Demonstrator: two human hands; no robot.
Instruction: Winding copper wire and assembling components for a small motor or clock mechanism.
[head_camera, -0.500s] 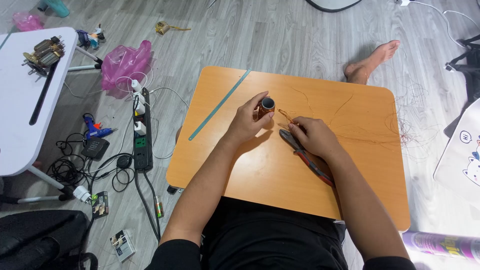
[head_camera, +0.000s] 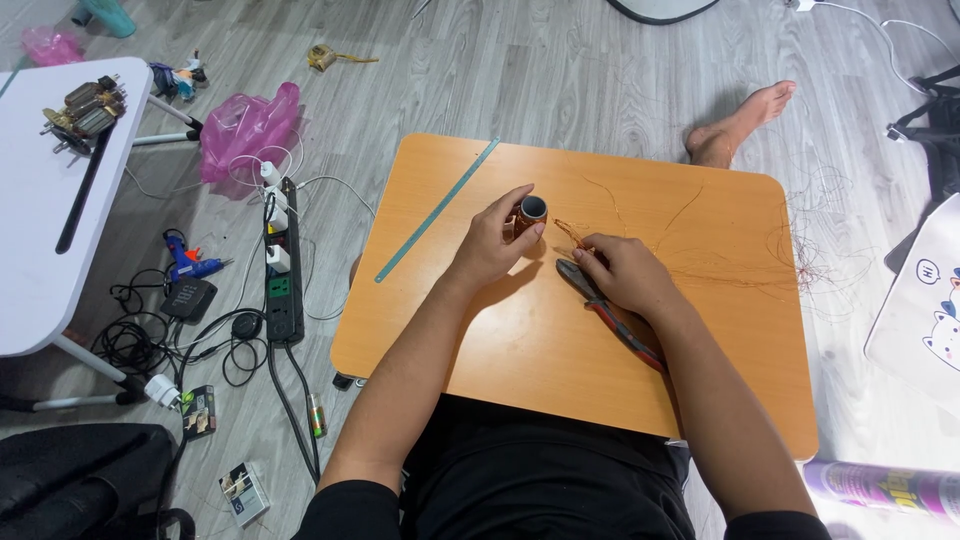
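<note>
Barely anything's shifted since before: left hand (head_camera: 497, 243) still pinches the coil (head_camera: 529, 215) upright on the table (head_camera: 520, 350), steadying it, while right hand (head_camera: 625, 275) pinches wire (head_camera: 572, 232) beside the pliers (head_camera: 610, 315).

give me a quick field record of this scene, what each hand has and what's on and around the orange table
left hand: left hand holds a small wire-wound coil upright on the table
right hand: right hand pinches thin copper wire beside the coil
table: low orange table
on table: metal ruler, red-handled pliers partly under the right hand, loose wire strands
floor left: power strip, blue glue gun, pink plastic bag
far side: bare foot on the floor
</note>
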